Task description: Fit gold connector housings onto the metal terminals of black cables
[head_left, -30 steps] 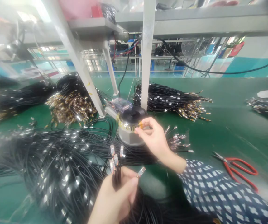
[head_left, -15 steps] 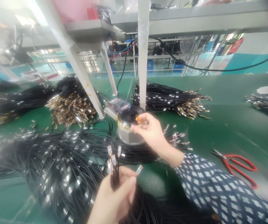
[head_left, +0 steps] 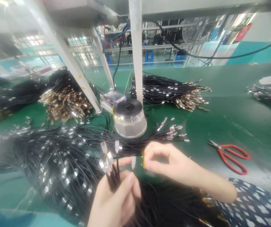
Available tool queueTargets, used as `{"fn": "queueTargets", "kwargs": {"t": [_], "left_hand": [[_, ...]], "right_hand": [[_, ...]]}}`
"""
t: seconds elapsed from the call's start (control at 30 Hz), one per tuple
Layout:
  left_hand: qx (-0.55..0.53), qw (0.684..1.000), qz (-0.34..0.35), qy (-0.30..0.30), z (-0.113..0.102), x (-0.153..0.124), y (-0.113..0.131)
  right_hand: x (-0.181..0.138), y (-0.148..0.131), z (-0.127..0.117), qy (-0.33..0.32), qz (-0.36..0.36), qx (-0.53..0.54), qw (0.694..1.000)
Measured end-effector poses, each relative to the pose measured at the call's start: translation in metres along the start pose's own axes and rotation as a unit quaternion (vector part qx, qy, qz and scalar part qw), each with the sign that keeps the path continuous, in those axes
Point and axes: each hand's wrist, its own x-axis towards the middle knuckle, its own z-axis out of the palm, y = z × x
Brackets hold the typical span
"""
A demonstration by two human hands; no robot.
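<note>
My left hand [head_left: 118, 195] is closed around several black cables [head_left: 113, 175] whose silver metal connectors [head_left: 109, 156] point upward. One connector [head_left: 133, 161] stands apart over its forefinger. To the right, my right hand [head_left: 160, 157] pinches a small piece of amber tape [head_left: 144, 160], a short gap away from that lone connector. Behind both hands sits a round tape dispenser [head_left: 130, 123] with a black top disc and a pale faceted base. The lower ends of the held cables are hidden by my left hand.
A large heap of black cables [head_left: 62, 170] spreads across the left. More bundles [head_left: 164, 90] with amber-wrapped ends lie behind. Red-handled scissors [head_left: 231, 156] rest at right on the green tabletop [head_left: 197, 126]. A white shelf leg [head_left: 136, 50] rises behind the dispenser.
My right hand has come away from the tape dispenser, moving down toward my left hand with the amber tape between its fingertips. My left hand still holds the cables. The camera view has tilted down slightly.
</note>
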Motion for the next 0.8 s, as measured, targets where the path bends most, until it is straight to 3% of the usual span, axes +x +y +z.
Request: {"fn": "queueTargets", "kwargs": {"t": [0.33,0.8], "left_hand": [[0.022,1.0,0.001,0.001,0.001,-0.008,-0.002],[0.033,0.998,0.039,-0.02,0.001,-0.011,-0.002]], "right_hand": [[0.002,-0.012,0.0,-0.025,-0.048,-0.056,0.997],[0.004,-0.022,0.0,-0.041,-0.046,-0.112,0.992]]}}
